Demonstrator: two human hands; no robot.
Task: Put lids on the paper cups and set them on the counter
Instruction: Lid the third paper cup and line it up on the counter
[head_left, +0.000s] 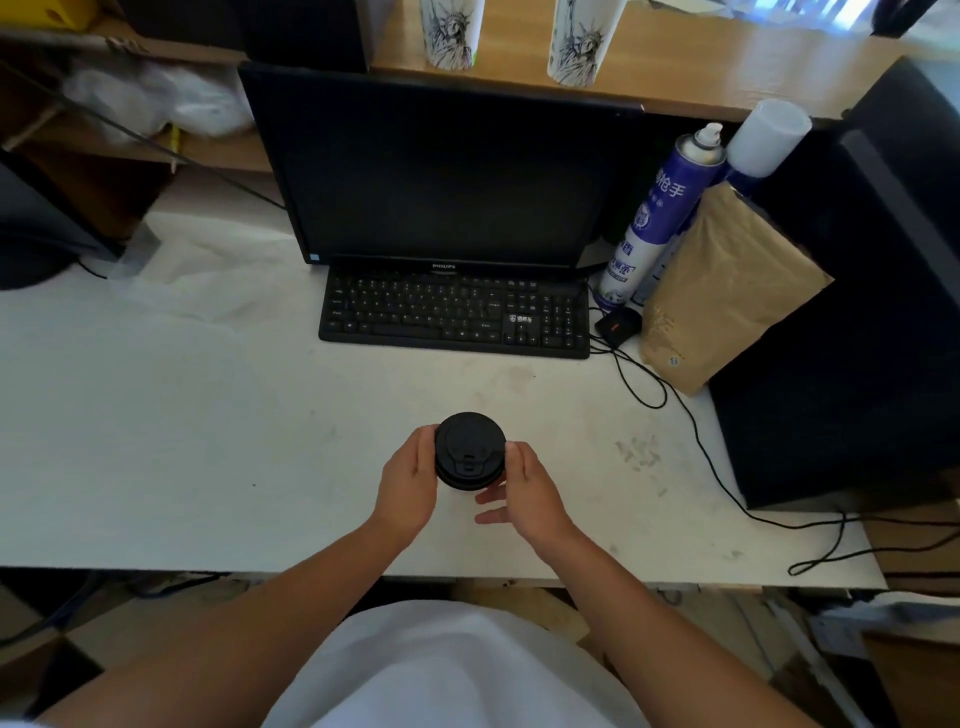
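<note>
A short stack of black plastic lids (470, 449) is held just above the white desk (182, 415), near its front edge. My left hand (410, 480) grips the stack's left side. My right hand (527, 488) touches its right side with thumb and fingertips; the lower fingers are spread. Two white paper cups printed with a statue drawing, one (451, 34) to the left of the other (582, 41), stand without visible lids on the wooden counter (727, 67) above the monitor. Their tops are cut off by the frame.
A black monitor (441, 166) and keyboard (454, 314) sit behind the lids. At the right are two spray cans (660, 208), a brown paper bag (722, 291), a mouse (617, 326), trailing cables (727, 493) and a black computer case (857, 312).
</note>
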